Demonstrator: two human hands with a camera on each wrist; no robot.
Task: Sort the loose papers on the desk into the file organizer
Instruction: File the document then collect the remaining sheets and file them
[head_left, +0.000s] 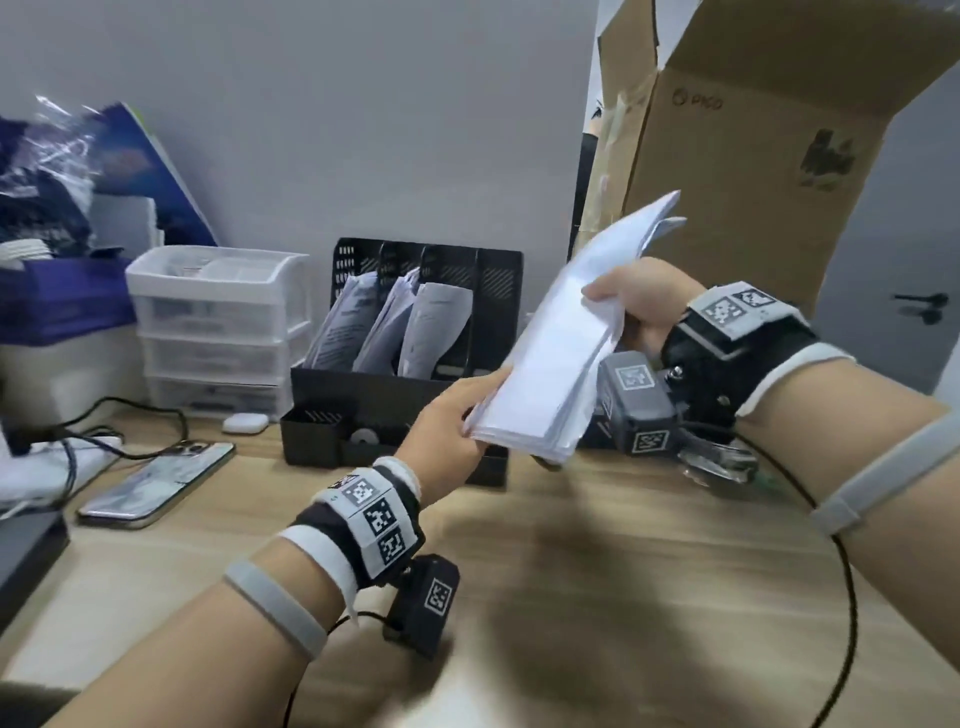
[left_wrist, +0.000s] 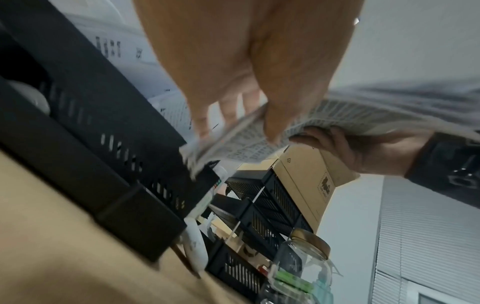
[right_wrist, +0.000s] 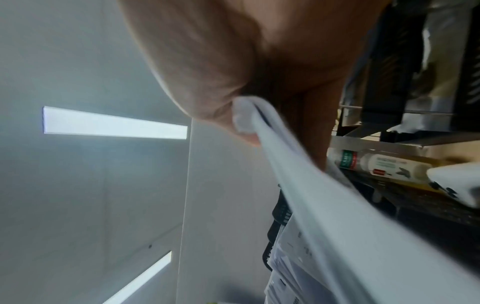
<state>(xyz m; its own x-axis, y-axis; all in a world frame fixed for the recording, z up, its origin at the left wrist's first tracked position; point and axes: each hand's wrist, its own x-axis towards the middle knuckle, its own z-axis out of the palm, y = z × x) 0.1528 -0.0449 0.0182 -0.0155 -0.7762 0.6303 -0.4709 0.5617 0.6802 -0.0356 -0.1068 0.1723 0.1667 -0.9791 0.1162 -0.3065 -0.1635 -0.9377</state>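
A thick stack of white papers (head_left: 566, 343) is held in the air above the wooden desk, right of the black file organizer (head_left: 415, 332). My left hand (head_left: 457, 421) pinches the stack's lower end, thumb on top. My right hand (head_left: 634, 306) grips its upper right edge. In the left wrist view the stack of papers (left_wrist: 259, 142) shows printed text on its underside, with my left hand (left_wrist: 246, 82) over it and my right hand (left_wrist: 363, 152) below. In the right wrist view my right hand (right_wrist: 233, 82) clamps the papers (right_wrist: 324, 195). Three organizer slots hold sheets; the rightmost slot looks bare.
A white drawer unit (head_left: 218, 327) stands left of the organizer, a phone (head_left: 156, 483) and cables lie at the left front. An open cardboard box (head_left: 753, 156) rises at the right back. A glass jar (left_wrist: 303, 265) and black crates sit beyond the organizer.
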